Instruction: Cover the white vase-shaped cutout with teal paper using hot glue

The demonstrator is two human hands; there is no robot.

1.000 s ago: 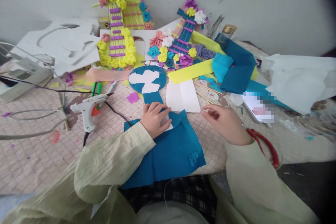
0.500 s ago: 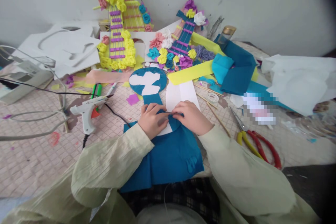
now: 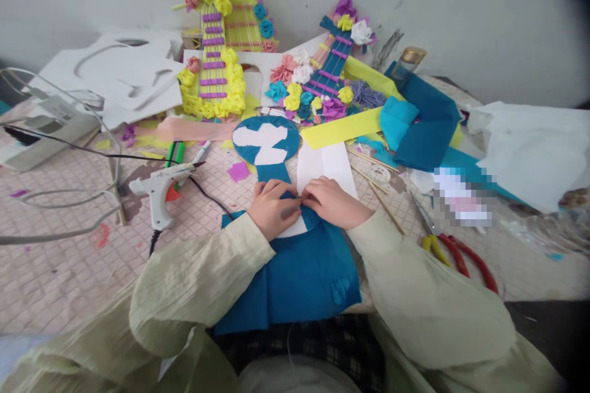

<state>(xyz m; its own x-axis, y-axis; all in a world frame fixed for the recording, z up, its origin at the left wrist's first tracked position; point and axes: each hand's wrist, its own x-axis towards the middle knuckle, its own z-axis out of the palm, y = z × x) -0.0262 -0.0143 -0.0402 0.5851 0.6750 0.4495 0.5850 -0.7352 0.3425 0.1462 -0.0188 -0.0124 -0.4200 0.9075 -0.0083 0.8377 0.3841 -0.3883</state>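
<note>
A white card cut-out [image 3: 267, 137], partly covered with blue crepe paper, lies in front of me with its round end away from me. My left hand [image 3: 275, 209] is closed, its curled fingers pressing on the blue crepe paper [image 3: 299, 285] at the near end of the card. Opposite it, my right hand [image 3: 334, 201] pinches the same paper, its fingertips almost meeting those of the left. The edge between them is mostly hidden by my fingers. The rest of the blue sheet spreads toward me, over the table's front edge.
To the left, a white glue gun [image 3: 161, 193] lies beside green markers [image 3: 179, 152]. Scissors [image 3: 436, 239] with red and yellow handles and thin wooden sticks [image 3: 386, 207] are on the right. Flower-trimmed paper guitars [image 3: 214, 67] stand against the wall. White sheets [image 3: 537, 150] lie far right.
The view has shifted slightly, so the table items sit a little further right. My fingertips have shifted slightly along the paper's edge. Both hands stay on the blue crepe paper.
</note>
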